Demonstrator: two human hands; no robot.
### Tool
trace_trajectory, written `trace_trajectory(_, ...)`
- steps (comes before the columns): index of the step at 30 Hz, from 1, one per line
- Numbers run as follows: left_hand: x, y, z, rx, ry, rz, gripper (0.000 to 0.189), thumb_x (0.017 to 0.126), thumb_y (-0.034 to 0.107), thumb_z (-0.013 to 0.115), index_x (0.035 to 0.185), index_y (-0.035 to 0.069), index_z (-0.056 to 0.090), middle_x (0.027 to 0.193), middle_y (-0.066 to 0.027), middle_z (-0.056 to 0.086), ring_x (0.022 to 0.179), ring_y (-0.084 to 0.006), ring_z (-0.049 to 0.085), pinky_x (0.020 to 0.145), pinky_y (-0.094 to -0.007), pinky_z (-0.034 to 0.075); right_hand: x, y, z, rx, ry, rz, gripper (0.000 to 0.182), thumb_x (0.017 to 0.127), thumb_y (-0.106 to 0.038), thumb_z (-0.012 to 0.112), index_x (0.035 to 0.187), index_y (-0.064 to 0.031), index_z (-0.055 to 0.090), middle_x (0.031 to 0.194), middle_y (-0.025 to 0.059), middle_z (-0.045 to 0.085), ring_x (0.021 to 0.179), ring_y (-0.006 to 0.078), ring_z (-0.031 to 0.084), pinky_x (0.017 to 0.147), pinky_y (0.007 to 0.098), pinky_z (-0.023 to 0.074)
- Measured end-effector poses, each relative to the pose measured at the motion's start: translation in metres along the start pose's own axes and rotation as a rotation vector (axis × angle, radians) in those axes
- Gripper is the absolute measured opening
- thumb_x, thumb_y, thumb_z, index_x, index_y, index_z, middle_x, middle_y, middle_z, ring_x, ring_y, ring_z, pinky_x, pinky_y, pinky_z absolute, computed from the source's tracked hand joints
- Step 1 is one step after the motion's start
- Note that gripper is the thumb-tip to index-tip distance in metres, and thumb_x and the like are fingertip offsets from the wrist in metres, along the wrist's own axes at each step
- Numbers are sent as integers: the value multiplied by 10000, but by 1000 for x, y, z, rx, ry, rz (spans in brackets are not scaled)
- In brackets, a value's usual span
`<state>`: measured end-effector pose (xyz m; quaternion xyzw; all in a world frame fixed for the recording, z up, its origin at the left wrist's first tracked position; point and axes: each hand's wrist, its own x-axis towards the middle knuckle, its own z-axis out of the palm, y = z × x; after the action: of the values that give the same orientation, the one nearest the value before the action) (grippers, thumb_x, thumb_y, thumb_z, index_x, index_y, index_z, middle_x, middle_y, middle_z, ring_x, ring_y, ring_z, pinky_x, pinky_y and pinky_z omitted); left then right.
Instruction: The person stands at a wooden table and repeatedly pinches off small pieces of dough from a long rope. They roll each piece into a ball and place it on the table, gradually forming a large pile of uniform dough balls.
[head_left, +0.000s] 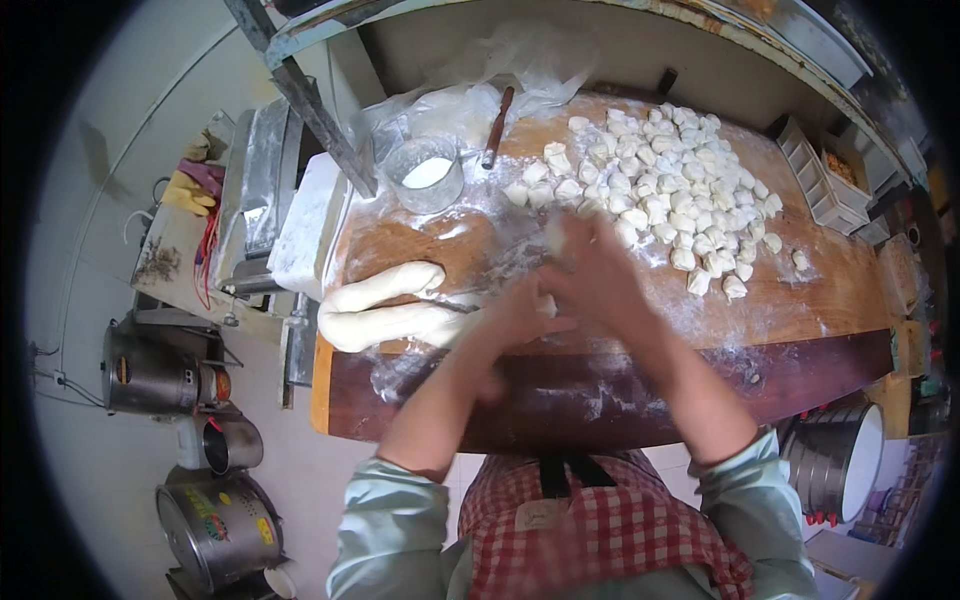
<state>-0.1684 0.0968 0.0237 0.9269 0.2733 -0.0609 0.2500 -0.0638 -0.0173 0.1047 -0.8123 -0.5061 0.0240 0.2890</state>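
Observation:
A thick rope of white dough (360, 330) lies bent in a U on the left of the floured wooden board. Its near arm runs to my left hand (517, 311), which is closed around the end; a bit of dough shows beyond the fingers. My right hand (596, 266) is blurred, just ahead and to the right of the left one. At its fingertips is a pale blurred lump, seemingly a dough piece (555, 235); whether the fingers grip it is unclear. Many small dough pieces (682, 187) lie in a heap beyond, on the board's right half.
A clear tub of flour (426, 176) and a wooden rolling pin (498, 129) stand and lie at the back, near clear plastic sheeting (517, 67). A metal shelf post (322, 124) rises at the back left. White divided trays (814, 176) stand at the right. Steel pots (221, 529) are on the floor.

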Motion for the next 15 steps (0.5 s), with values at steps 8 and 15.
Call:
trace_trajectory(8, -18, -26, 17, -30, -34, 65, 477, 761, 405, 720, 1141, 130, 634, 1152, -128, 655, 1124, -321, 595, 1004, -591, 336, -47, 43, 89, -22, -158, -233, 474, 768, -235, 707, 1157, -7, 563, 1129, 192, 576, 1111, 370, 535, 939, 441, 448)
trace_trajectory(15, -4, 18, 21, -33, 87, -169, 263, 822, 292, 653, 1057, 175, 671, 1002, -53, 712, 1017, -269, 655, 1030, -566, 310, -30, 23, 82, 487, 77, 247, 277, 844, -267, 641, 953, -13, 646, 953, 224, 656, 929, 367, 640, 836, 452, 494)
